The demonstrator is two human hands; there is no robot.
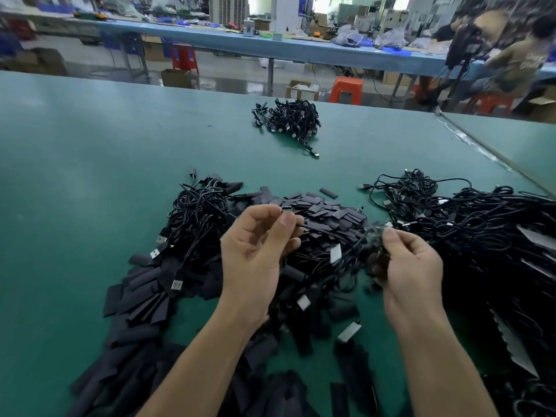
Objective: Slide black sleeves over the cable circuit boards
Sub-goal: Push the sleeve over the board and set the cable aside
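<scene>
Green mat (90,152): covers the whole bench, and everything below sits on it.
Left hand (255,251): held up over the middle heap. Thumb and forefinger are pinched on a small dark piece (285,209) that's too tiny to make out. The other fingers are loosely curled.
Right hand (415,266): also up off the mat, just right of the other one. Fingers are curled round a blurry greenish circuit board (373,236). There's something dark right under it, maybe a sleeve, honestly can't tell.
Black sleeves (325,210): flat loose pieces heaped just beyond the hands. Loads more are spread at lower left and under both forearms, down to the near edge.
Left cable tangle (198,212): sits beside the sleeves, with a few USB plugs (155,253) poking out on its left side.
Right cable heap (487,236): the big one, running off the right edge.
Far cable bundle (288,118): on its own near the far edge of the mat, well apart from the rest.
Background: an orange stool (346,88), a long blue bench (210,40), and a seated person (517,64) at the right. All pretty blurry.
</scene>
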